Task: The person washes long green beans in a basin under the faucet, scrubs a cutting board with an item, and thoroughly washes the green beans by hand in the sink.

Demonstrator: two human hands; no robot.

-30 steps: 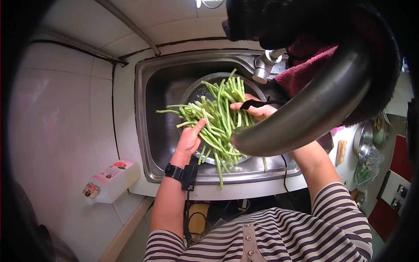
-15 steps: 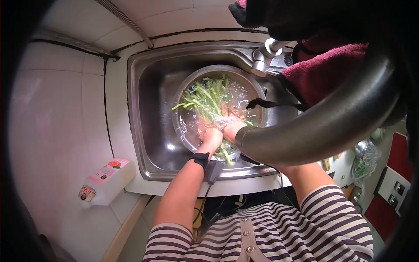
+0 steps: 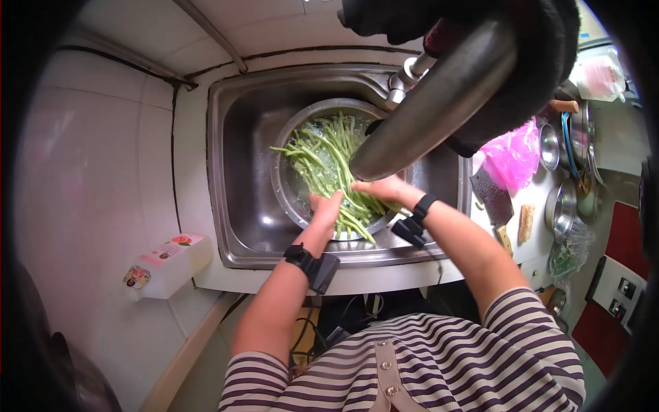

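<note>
A wide metal basin [image 3: 279,184] of water sits in the steel sink, with many long green beans [image 3: 317,156] heaped in it. My left hand [image 3: 326,208] is at the near side of the bunch, thumb up, its fingers curled in under the beans and mostly hidden. Across the bunch, my right hand [image 3: 383,187] grips the beans from the right, thumb on top. Bean ends stick out between my hands towards the basin's near rim. The big metal faucet spout [image 3: 439,96] covers the basin's upper right part.
The sink [image 3: 240,206] surrounds the basin. A plastic bottle [image 3: 168,266] lies on the left ledge. On the right counter are a cleaver [image 3: 491,196], a pink plastic bag [image 3: 515,154] and metal bowls [image 3: 563,209]. Dark cloth hangs around the spout.
The beans have come up higher and show more clearly between my hands, which were plunged in splashing water. The spout appears shifted up and left, uncovering my right forearm and the right counter.
</note>
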